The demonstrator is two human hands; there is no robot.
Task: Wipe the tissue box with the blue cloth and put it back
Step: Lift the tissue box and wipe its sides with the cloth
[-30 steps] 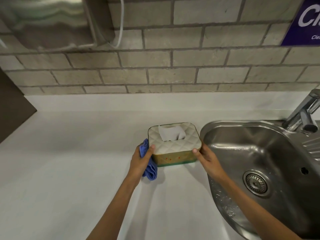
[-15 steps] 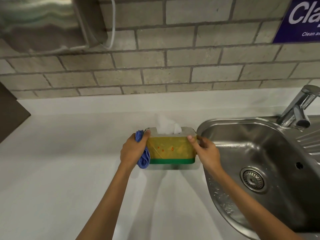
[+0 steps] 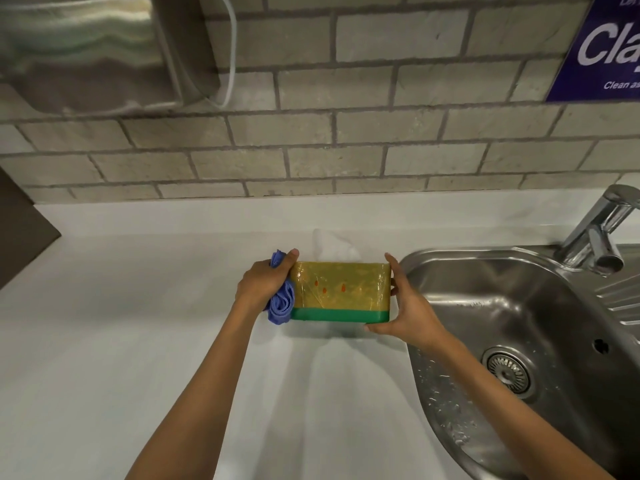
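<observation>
While both hands hold the yellow, green-based tissue box at mid-frame, just above the white worktop, the left hand also bunches the blue cloth in its grip; the right hand clasps the box's other end beside the steel sink. Wiping seems under way; next, rub the cloth across the sides.

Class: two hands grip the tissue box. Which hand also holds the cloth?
The left hand: the blue cloth is bunched between it and the tissue box. The right hand is bare against the box.
</observation>
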